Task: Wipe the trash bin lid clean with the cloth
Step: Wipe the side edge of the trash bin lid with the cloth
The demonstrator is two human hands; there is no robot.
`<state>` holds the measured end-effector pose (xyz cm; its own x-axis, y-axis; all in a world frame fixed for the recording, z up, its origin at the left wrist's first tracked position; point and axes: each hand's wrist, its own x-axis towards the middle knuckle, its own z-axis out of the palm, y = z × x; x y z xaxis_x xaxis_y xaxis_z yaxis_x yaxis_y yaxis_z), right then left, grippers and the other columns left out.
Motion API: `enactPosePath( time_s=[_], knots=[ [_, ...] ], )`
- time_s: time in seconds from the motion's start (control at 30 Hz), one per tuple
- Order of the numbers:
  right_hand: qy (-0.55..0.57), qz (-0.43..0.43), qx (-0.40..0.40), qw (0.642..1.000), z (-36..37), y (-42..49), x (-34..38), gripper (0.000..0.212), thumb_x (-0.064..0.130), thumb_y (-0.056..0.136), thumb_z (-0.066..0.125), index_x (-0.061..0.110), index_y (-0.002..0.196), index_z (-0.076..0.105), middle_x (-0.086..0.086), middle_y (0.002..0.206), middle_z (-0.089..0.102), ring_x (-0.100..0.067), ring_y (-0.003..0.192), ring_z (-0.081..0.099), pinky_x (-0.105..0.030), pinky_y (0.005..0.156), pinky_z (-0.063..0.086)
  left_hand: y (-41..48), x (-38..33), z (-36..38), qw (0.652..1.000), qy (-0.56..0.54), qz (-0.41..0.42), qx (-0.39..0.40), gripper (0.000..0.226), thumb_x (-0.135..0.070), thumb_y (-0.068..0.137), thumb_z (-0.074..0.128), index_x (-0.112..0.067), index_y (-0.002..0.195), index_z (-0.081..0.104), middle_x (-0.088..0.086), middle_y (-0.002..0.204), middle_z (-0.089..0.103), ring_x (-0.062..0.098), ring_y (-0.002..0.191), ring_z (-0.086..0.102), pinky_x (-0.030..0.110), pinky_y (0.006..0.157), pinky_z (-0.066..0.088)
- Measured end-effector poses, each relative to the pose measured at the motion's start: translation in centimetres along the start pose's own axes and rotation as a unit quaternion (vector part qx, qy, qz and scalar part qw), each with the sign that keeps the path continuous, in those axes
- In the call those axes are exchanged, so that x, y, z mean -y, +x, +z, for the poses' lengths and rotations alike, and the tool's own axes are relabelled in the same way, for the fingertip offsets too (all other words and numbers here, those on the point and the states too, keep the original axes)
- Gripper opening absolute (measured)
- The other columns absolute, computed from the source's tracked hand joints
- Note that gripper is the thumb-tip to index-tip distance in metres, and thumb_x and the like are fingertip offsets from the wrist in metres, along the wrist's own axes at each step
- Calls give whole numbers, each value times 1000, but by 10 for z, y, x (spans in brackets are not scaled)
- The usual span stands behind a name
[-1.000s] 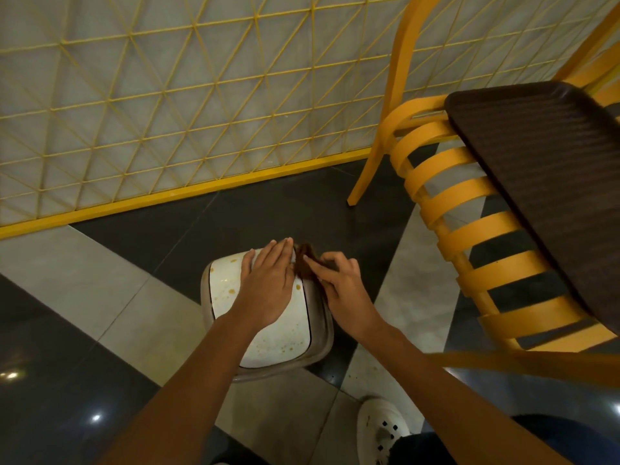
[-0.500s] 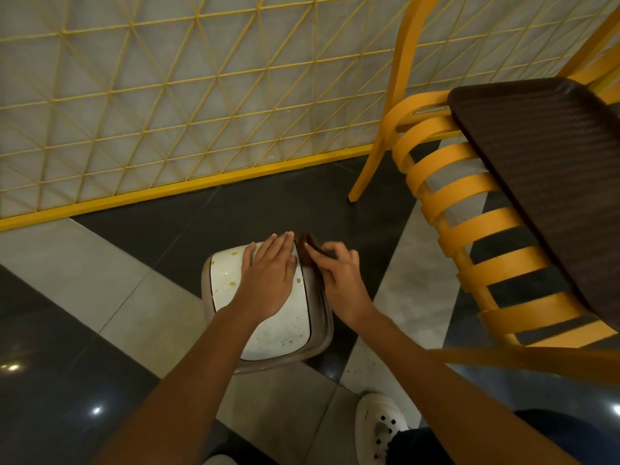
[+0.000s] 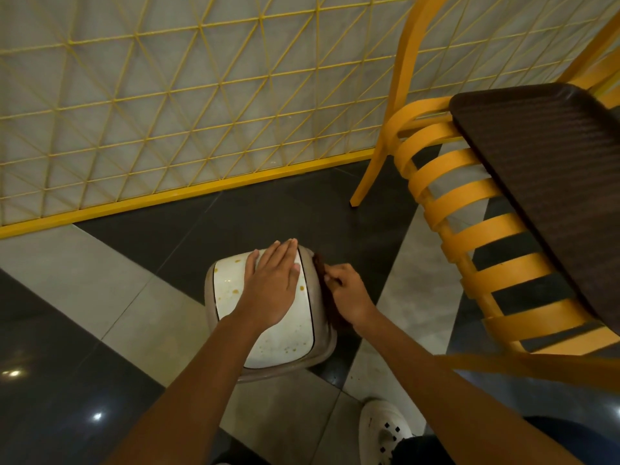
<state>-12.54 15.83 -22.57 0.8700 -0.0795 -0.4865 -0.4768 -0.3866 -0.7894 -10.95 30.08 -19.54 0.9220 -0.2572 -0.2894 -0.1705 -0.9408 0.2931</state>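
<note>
Down low, trash bin lid: we see it white and speckled with brownish spots, standing on the tiled floor; the bin body beneath it is hidden from us.
Left hand: flat on the lid's far half, fingers straight and close together, holding nothing.
Right hand: at the lid's right edge, fingers curled round the cloth.
Cloth: dark brown, bunched against the lid's right rim; the right hand covers much of it, so we cannot tell its full shape.
Tray: dark and ribbed, lying on the yellow slatted chair; both are cut off at the right.
Shoe: white, near the bottom edge, partly hidden by a dark trouser leg.
</note>
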Motion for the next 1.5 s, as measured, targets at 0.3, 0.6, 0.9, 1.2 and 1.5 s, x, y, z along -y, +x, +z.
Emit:
enactPosePath(
  time_s=[0.3,0.6,0.9,1.2,1.5],
  knots=[
    [-20,19,15,1000,3,13,-3,30,7,96,38,12,115,61,-8,123,45,-24,115,46,-35,106,36,0,0,0,1000,-5,-2,0,48,-30,100,13,-23,147,4,-8,156,7,8,144,1,32,115,-6],
    [-47,-33,51,997,-8,22,11,35,1,95,36,10,113,64,-5,98,59,-22,98,54,-36,100,41,1,0,2,1000,-5,-2,-9,48,-30,100,14,-23,147,6,-8,156,9,9,144,2,32,115,-5],
    [-134,-32,43,990,-3,17,-10,31,3,94,42,12,117,61,-10,122,47,-28,114,46,-38,103,40,1,2,3,1000,-2,0,-12,48,-30,100,13,-24,147,5,-8,156,9,9,144,2,32,115,-5],
    [-1,-29,22,999,-7,-2,-2,32,8,97,39,9,124,57,-2,118,44,-9,101,47,-12,85,37,0,0,1,1000,-2,-2,-8,48,-31,100,13,-24,147,5,-8,156,8,9,144,1,32,115,-6],
    [-47,-112,-10,992,-2,-23,-17,31,10,96,42,14,121,59,-3,118,46,-19,112,44,-30,100,42,0,1,1,1000,9,2,-13,48,-31,100,13,-24,147,5,-9,156,8,8,144,2,32,115,-4]
  ],
)
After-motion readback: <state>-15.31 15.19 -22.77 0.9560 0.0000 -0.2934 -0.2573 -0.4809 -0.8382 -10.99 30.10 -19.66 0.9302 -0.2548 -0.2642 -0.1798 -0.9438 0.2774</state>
